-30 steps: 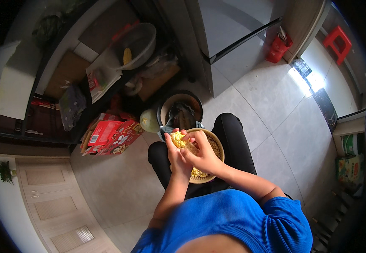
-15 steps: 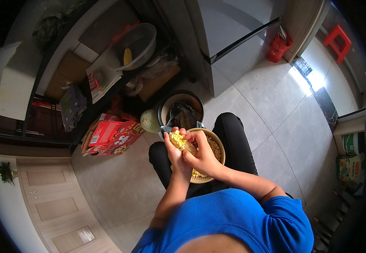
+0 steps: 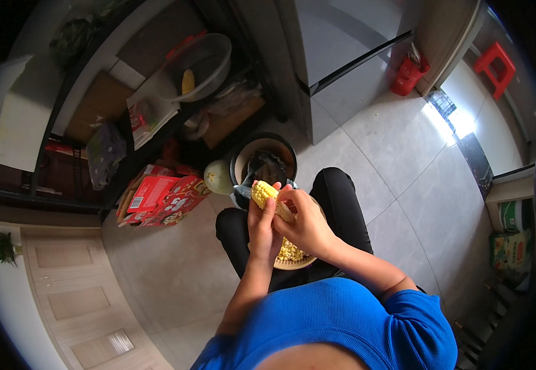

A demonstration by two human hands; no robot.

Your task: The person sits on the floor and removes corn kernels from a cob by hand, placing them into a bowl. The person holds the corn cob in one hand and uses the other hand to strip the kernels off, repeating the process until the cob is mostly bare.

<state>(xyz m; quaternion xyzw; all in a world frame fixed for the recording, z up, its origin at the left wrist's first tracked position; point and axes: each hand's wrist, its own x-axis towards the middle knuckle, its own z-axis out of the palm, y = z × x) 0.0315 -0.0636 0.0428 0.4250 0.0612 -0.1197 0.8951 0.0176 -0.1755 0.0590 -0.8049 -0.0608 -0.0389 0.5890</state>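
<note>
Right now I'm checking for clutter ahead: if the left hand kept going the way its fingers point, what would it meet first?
Probably the dark pot on the floor just beyond the corn cob that the left hand holds; depth is unclear.

Yellow corn cob [image 3: 267, 196], partly stripped of kernels, held tilted toward eleven o'clock above a shallow tan bowl [image 3: 292, 261] of loose kernels resting on the lap, at six o'clock.

A floor of large pale grey tiles [image 3: 397, 166] is seen, lit by sunlight from a doorway [image 3: 459, 120] at the right. Dark shelving [image 3: 95, 92] is set along the left, beside a grey cabinet [image 3: 342, 55].
</note>
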